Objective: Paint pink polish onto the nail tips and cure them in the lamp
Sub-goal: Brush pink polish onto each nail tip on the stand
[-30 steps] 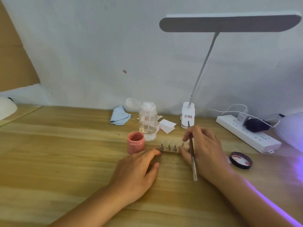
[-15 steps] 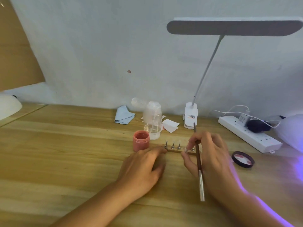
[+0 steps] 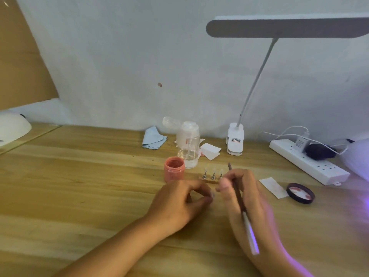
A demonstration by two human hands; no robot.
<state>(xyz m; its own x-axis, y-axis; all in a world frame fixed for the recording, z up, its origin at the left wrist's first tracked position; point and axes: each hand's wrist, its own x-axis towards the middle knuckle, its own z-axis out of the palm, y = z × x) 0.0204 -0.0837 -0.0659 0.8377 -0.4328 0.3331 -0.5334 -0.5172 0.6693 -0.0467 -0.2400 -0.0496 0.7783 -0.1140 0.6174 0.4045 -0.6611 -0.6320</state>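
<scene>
Holding a thin brush, the right hand has its fingers closed around the handle. On the left hand the fingers are curled, thumb near forefinger; I cannot tell if they pinch something. Just beyond both fingertips stands the holder with three nail tips. The open pink jar stands beyond the left fingers on the worktop.

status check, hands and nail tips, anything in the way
Right hand grips brush; left hand curled beside it, hold unclear. Three nail tips upright on stand, look unpainted. Open pink jar beside stand, nothing blocking.
</scene>
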